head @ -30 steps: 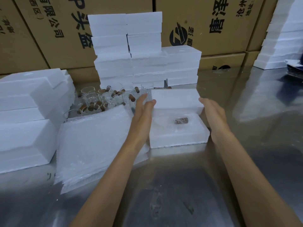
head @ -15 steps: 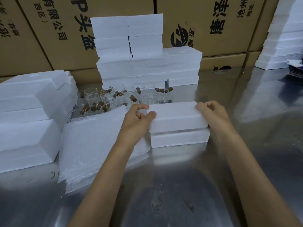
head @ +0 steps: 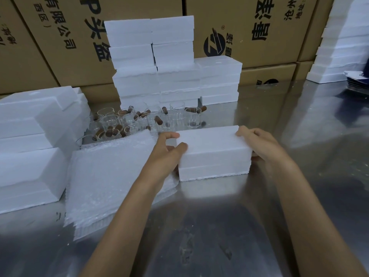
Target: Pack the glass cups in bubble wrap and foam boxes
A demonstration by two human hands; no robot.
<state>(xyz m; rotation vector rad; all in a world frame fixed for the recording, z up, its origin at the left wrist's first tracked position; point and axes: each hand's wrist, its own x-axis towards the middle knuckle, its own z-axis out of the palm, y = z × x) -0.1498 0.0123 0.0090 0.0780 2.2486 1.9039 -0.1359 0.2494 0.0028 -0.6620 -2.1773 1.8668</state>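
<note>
At the far left, a stack of white foam boxes (head: 30, 148) sits on the shiny metal surface (head: 219, 226), with a thick pile of bubble wrap sheets (head: 107, 176) lying just beside it toward the middle. Behind the bubble wrap stands a cluster of clear glass cups (head: 151, 120), upright and close together, several with small brown cylindrical pieces in or among them. Farther back a taller stack of foam boxes (head: 159, 62) rises against brown cardboard cartons (head: 259, 27) printed with black characters. In the middle, near the person, the closed foam box (head: 213, 152) rests on the surface: white, rectangular, grainy, its lid seated on the base with a thin seam running along the front face. The left hand (head: 165, 154) grips its left end, thumb on the front upper edge and fingers (head: 169, 135) curled over the top corner. The right hand (head: 259, 144) clasps the right end, fingers curled over the far top corner. At the far right another column of foam boxes (head: 339, 47) stands by a dark, flat stack (head: 357, 82).
</note>
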